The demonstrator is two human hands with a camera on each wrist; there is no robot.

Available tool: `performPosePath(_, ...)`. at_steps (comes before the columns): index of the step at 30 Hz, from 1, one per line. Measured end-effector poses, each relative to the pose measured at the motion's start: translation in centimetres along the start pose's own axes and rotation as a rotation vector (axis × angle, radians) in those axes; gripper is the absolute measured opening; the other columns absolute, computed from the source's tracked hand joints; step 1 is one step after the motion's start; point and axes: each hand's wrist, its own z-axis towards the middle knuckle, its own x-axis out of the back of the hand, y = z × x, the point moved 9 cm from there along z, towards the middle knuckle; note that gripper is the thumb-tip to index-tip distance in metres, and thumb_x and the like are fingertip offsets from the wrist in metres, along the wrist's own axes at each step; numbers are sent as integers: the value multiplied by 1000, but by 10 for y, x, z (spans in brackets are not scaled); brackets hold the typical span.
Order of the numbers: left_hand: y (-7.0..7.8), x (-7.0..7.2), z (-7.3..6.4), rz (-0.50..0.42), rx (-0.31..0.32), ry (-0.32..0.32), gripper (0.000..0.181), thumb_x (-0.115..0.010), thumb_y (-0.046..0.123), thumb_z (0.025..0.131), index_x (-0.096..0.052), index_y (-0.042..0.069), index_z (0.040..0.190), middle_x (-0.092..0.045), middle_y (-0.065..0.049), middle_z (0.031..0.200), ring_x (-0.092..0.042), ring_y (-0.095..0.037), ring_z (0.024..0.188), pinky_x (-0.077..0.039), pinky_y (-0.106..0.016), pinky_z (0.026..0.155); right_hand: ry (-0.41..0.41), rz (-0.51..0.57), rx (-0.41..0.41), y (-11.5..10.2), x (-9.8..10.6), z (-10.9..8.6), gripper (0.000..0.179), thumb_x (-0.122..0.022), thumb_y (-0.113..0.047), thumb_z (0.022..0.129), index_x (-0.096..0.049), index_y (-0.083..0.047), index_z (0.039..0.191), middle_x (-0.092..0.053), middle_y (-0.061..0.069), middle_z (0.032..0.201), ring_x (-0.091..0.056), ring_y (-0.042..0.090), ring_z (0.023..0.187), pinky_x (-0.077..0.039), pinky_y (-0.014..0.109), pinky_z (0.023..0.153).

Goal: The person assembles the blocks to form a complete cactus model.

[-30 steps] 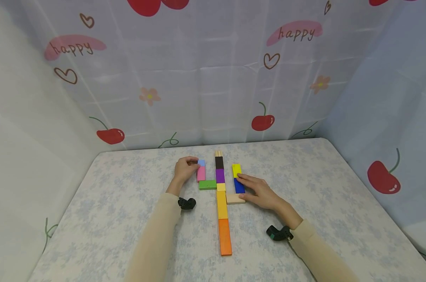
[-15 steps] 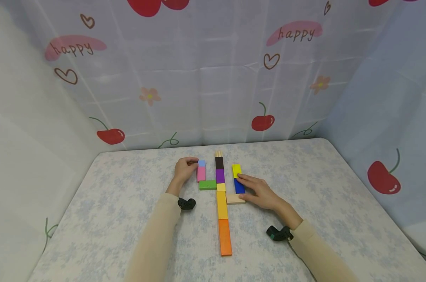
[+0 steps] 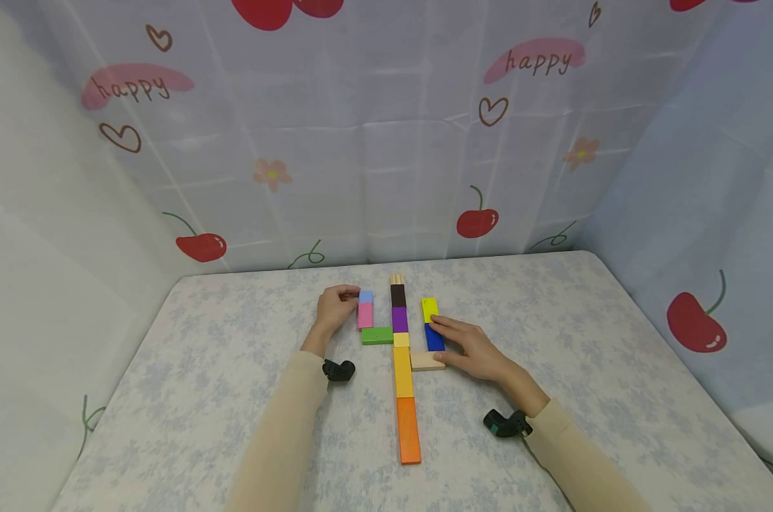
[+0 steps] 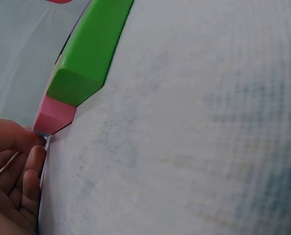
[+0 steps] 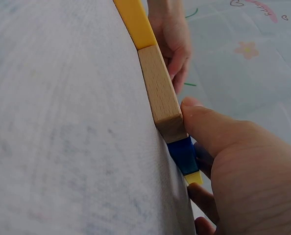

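Observation:
Colored wooden blocks lie flat on the table in a cactus-like layout. At its left arm, my left hand (image 3: 336, 307) is beside the light blue block (image 3: 365, 296) and pink block (image 3: 365, 315), fingertips at their left side, holding neither. A green block (image 3: 377, 336) joins these to the central column. My right hand (image 3: 476, 347) rests at the right arm, fingers extended over the yellow block (image 3: 429, 307) and dark blue block (image 3: 434, 338). Its thumb touches the plain wood block (image 5: 161, 88). In the left wrist view, relaxed fingers (image 4: 32, 183) lie by the pink block.
The central column runs from thin pale sticks (image 3: 397, 279) through a black block (image 3: 397, 296), purple block (image 3: 400, 320), small light-yellow block (image 3: 401, 340) and amber block (image 3: 402, 372) to an orange block (image 3: 408, 430). A printed curtain (image 3: 386, 156) hangs behind the table (image 3: 232, 341).
The left thumb has drawn back leftward off the pink and light blue blocks. My right hand and the blocks stay where they were.

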Motion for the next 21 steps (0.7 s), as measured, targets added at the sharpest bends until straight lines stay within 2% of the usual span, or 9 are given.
performPosePath(8,0,2,-1,8,-8,9,26,-60,8,93,-71,8,117,-71,-11,112,-61,-26,98,-50,-38,82,3,0,16,-1,0,2,61,-66,-34,93,-47,-9,146,-39,11,155,-36,35,143,-28,62,112)
performPosePath(15,-1,7,-6,-30,-10,8,30,-57,5,93,-68,6,121,-67,-14,120,-59,-28,104,-51,-39,84,-9,-3,11,-1,-1,3,62,-65,-35,93,-46,-9,146,-39,11,155,-36,35,143,-28,62,112)
performPosePath(17,-1,10,-9,-34,-16,12,30,-57,7,94,-68,6,122,-65,-15,122,-59,-28,103,-51,-37,82,-14,-4,10,-1,-1,3,62,-65,-35,94,-46,-9,146,-39,12,155,-36,35,143,-28,62,112)
performPosePath(21,3,22,-18,-37,-32,50,30,-56,8,96,-67,5,124,-63,-16,120,-59,-26,93,-49,-30,69,-14,-4,13,0,1,3,62,-65,-35,93,-47,-9,146,-39,13,155,-37,35,142,-28,63,112)
